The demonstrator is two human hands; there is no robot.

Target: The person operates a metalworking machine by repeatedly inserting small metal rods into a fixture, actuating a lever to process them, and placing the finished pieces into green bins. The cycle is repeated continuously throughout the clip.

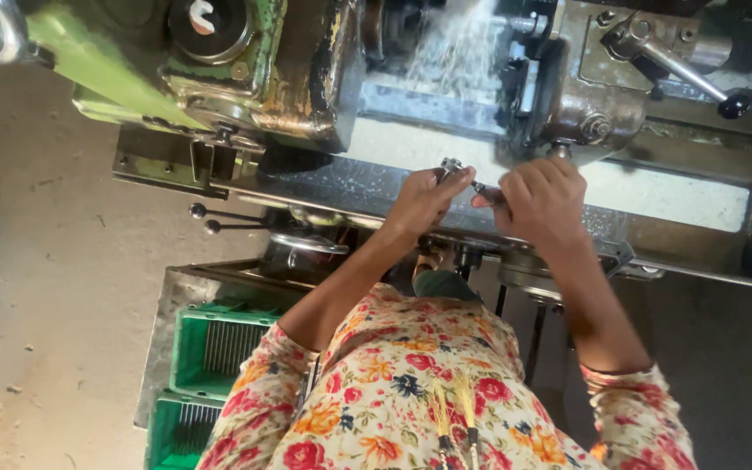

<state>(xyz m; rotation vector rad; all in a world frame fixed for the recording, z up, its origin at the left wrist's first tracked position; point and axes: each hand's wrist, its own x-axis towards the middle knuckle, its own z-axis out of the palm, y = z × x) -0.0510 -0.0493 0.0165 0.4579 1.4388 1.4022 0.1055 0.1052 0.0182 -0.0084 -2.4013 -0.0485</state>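
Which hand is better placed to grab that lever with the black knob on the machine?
Probably the right. The right hand sits on the same side as the lever and nearer its black knob. The left hand is farther off and is pinching a small metal part.

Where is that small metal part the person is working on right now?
The small metal part sits at upper centre of the head view, pinched in the left hand, beside the right hand, before the green machine.

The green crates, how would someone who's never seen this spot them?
Start at the big green machine, then drop to the floor at lower left. Two green crates sit there beside the floral sleeve. They alone are bright green plastic holding rows of thin metal pieces.
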